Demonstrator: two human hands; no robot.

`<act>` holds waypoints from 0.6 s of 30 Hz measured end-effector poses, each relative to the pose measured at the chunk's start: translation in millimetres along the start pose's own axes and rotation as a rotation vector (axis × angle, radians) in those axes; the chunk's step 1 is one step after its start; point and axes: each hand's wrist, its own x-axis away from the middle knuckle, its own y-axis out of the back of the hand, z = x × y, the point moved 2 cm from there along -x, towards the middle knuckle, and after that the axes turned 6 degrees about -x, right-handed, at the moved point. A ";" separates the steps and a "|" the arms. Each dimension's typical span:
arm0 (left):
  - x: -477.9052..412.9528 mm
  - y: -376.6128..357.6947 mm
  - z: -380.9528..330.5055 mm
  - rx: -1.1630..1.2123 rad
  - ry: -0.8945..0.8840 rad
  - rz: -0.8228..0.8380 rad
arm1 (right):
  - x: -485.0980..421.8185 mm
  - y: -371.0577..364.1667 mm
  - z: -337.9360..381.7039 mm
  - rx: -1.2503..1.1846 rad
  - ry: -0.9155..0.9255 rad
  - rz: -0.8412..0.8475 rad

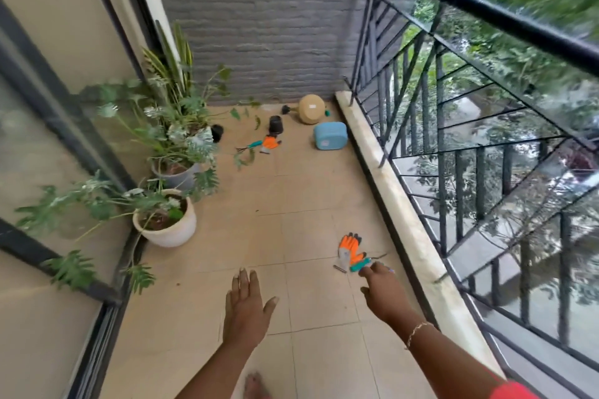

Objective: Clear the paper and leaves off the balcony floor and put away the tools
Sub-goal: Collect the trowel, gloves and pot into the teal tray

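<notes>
Reaching down with the right hand (381, 288) to the teal-handled tool (359, 264), lying just beside an orange glove (350, 249) on the tiles near the kerb (398, 204) under the railing (479, 152) — fingertips right at the handle, but impossible to tell whether curled round it or only touching. Holding the left hand (248, 304) flat over the floor, fingers straight and spread, gripping nothing. Spotting at the far end, near the brick wall (259, 26), a second orange glove (270, 142) touching another teal tool (254, 144), loose leaves (244, 157) close by — plus a black pot (276, 124), a tan watering can (311, 108) and a blue container (330, 135).
</notes>
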 end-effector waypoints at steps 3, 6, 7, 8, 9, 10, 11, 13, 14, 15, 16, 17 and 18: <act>-6.0 9.7 -7.1 -0.030 -0.019 -0.005 | 8.8 2.9 -13.1 0.037 -0.035 -0.031; -15.5 22.4 -12.3 -0.051 -0.028 -0.018 | 10.1 -0.2 -18.1 0.063 -0.049 -0.046; -21.1 29.1 -11.1 -0.071 -0.035 -0.037 | 5.2 -1.7 -15.9 0.062 -0.043 -0.055; -29.2 35.4 -8.7 -0.074 -0.053 -0.074 | -0.7 -2.7 -11.5 0.054 -0.033 -0.066; -36.4 42.2 -5.1 -0.078 -0.066 -0.107 | -6.8 -3.8 -5.5 0.054 -0.021 -0.078; -44.2 48.1 -1.1 -0.083 -0.065 -0.133 | -14.9 -3.3 1.0 0.051 -0.012 -0.087; -52.3 52.5 4.1 -0.083 -0.057 -0.153 | -26.1 -2.5 8.9 0.055 0.000 -0.087; -72.4 61.4 14.9 -0.078 -0.055 -0.178 | -54.7 -3.2 27.0 0.072 0.038 -0.086; -85.0 65.5 21.9 -0.082 -0.061 -0.194 | -70.7 -3.2 36.6 0.085 0.056 -0.085; -98.4 70.6 30.5 -0.092 -0.072 -0.232 | -86.9 -2.8 47.7 0.095 0.064 -0.082; -115.0 76.5 40.8 -0.112 -0.083 -0.268 | -104.2 -1.4 58.4 0.098 0.074 -0.085; -134.1 80.3 52.2 -0.087 -0.091 -0.253 | -121.3 2.1 69.5 0.088 0.089 -0.099; -153.8 81.1 63.5 -0.079 -0.099 -0.269 | -139.4 6.3 78.0 0.071 0.102 -0.115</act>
